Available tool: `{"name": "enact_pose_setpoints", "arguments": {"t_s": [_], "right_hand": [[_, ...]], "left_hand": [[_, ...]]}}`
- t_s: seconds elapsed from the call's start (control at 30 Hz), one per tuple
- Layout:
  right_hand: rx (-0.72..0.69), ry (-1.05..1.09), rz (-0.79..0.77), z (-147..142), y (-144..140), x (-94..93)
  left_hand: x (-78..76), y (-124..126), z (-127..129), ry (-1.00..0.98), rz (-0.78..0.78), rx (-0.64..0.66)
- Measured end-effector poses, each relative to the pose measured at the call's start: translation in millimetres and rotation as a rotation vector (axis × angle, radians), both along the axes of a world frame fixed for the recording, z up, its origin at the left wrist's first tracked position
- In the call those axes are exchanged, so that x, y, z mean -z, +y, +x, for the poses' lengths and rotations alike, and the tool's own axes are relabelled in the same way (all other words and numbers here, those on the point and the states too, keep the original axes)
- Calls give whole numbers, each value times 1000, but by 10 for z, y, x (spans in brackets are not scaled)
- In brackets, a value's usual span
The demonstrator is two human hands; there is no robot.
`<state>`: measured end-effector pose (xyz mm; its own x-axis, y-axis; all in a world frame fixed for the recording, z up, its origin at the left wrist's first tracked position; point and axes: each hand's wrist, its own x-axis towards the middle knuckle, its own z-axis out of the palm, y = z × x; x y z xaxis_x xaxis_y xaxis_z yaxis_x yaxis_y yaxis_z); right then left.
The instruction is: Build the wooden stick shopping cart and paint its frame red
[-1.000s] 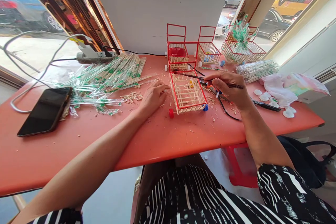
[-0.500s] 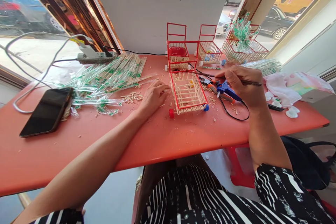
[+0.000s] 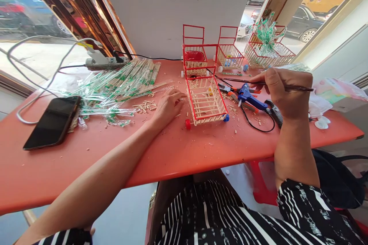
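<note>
A miniature shopping cart (image 3: 207, 104) made of pale wooden sticks stands on the table, its rim and tall handle frame red. One front wheel is red, the other blue. My left hand (image 3: 169, 106) lies on the table at the cart's left side, fingers curled together by its edge; what they hold, if anything, is hidden. My right hand (image 3: 293, 88) is closed around a thin dark paintbrush (image 3: 262, 82), raised to the right of the cart. The brush points left, its tip near the cart's back right corner. Behind stand several similar carts (image 3: 230, 56).
A blue glue gun (image 3: 249, 97) and orange-handled pliers (image 3: 230, 91) lie right of the cart. Wrapped chopsticks (image 3: 138, 78), stick offcuts (image 3: 145, 106), a phone (image 3: 53, 122) and a power strip (image 3: 106, 62) are on the left. White discs (image 3: 322, 122) lie near the right edge.
My right hand has moved right with the paintbrush, drawing its tip away from the cart's handle frame. The left hand and the cart have stayed in place.
</note>
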<state>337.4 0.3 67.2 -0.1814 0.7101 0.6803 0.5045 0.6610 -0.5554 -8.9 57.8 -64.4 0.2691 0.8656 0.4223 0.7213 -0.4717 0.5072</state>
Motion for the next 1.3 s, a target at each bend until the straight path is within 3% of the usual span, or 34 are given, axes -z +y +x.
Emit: {"name": "enact_pose_setpoints", "arguments": {"t_s": [0.33,0.63,0.93,1.3], "right_hand": [[9,121,-13,-73,41,59],[73,227,58,-60,-80,-31],[18,124,-25,26,-72,-29],[27,50,-23,45,-379,-214]], "left_hand": [[6,14,9,-17,-5,-4],[8,12,4,-26,-17,7],[12,16,-2,-8,0,8],[15,31,-1,-6,4,13]]}}
